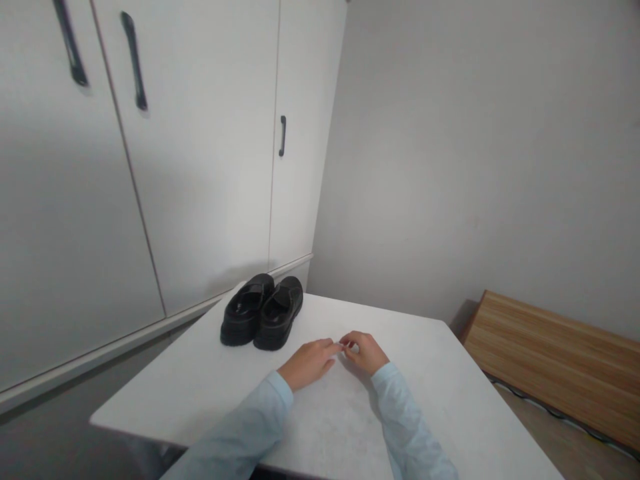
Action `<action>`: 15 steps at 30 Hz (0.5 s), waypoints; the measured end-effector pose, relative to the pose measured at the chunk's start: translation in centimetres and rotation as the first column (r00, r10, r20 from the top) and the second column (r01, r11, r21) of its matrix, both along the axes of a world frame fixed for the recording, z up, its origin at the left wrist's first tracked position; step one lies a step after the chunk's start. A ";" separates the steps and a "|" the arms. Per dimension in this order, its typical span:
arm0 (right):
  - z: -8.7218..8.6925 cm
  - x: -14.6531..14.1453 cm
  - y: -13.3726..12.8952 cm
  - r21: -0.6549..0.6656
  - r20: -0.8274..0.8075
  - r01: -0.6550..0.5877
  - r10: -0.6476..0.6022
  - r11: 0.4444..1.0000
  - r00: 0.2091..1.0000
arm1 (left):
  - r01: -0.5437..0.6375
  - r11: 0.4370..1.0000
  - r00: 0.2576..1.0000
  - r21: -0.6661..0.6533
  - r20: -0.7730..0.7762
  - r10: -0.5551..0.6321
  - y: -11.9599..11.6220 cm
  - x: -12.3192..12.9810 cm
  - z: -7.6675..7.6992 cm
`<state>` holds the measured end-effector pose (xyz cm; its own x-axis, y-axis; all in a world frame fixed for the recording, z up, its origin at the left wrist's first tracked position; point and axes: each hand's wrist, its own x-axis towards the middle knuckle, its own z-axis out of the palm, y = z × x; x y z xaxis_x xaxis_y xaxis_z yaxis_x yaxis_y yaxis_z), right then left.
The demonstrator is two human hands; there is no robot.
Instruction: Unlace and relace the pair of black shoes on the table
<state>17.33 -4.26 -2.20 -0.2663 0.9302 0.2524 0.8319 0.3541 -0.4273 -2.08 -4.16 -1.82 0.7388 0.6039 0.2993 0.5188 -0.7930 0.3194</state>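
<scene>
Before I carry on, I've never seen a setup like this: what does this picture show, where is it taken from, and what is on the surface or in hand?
There is no machine here: a person works bare-handed, in pale blue sleeves. The single picture comes from a camera on their head, looking forward and down. On the white table, a pair of black shoes stands side by side toward the far left. The left hand and right hand meet at the fingertips over the table. Something small and pale may be between them, but it is too small to name. Beyond are white cabinet doors and a grey wall.
</scene>
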 end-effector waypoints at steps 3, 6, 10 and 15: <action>0.1 -0.1 0.0 0.014 0.018 -0.001 0.001 1.000 1.000 | -0.004 1.000 1.000 0.013 0.024 0.003 -0.1 0.0 0.2; 0.0 0.2 0.1 0.031 0.045 0.007 -0.008 0.999 0.999 | 0.000 0.999 0.999 0.043 0.042 -0.001 0.0 -0.2 0.5; -0.2 0.5 0.3 0.040 0.079 0.026 -0.029 0.999 0.996 | -0.063 0.992 0.995 0.111 0.080 0.054 0.5 -0.9 0.8; -0.5 0.7 0.5 0.045 0.097 0.042 -0.047 0.998 0.994 | -0.286 0.934 0.949 0.214 0.201 0.244 1.5 -2.4 1.4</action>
